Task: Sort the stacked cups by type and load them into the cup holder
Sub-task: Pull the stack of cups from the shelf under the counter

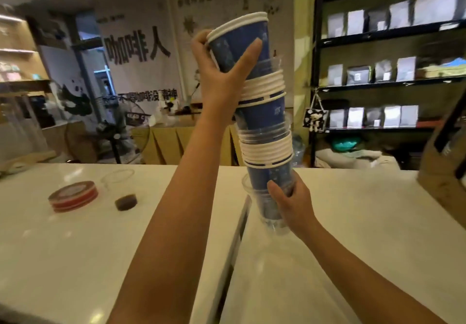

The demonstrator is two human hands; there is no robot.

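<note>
A tall mixed stack of cups (266,132) stands upright above the white counter (353,222), blue paper cups with white rims nested between clear plastic cups. My left hand (222,69) grips the topmost blue paper cups (242,41), which lean to the left off the stack. My right hand (292,200) holds the bottom of the stack, fingers curled round a clear cup (272,212) with a blue cup inside it. No cup holder is visible.
On the counter's left sit a red-and-white roll of lids or tape (73,196) and a clear cup with dark liquid (123,190). A seam (234,248) splits the counter. A cardboard box (443,172) stands at right. Black shelves (388,71) and a fan (118,127) lie beyond.
</note>
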